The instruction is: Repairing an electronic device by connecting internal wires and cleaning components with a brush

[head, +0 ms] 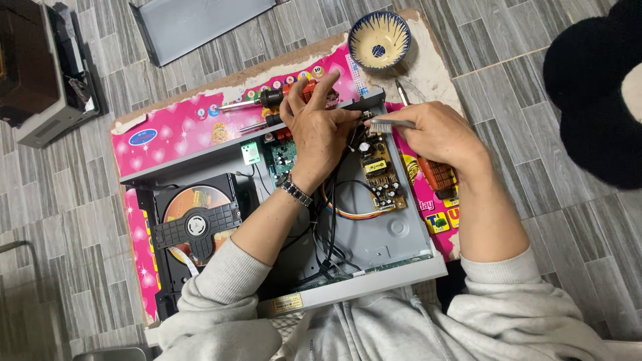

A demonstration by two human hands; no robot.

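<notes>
Leftmost, at the upper left of the frame: a grey box [40, 87] on the tiled floor, well apart from the work. Lower left of centre: an opened disc player [394, 234], lid off, resting on a pink board [174, 127], disc tray [194, 224] with an orange disc exposed. Centre: left hand [317, 130] reaching down into the chassis by the back wall, fingers curled, grip closed on something too small to tell. Just right: yellow-brown circuit board [381, 174], stiff but fragile, best taken by its bare edges, never by the capacitors. Right of that: right hand [438, 134], grip closed on a small wire brush [388, 124] at the board's top edge; light, rigid. Upper right: blue-and-white bowl [379, 37].
</notes>
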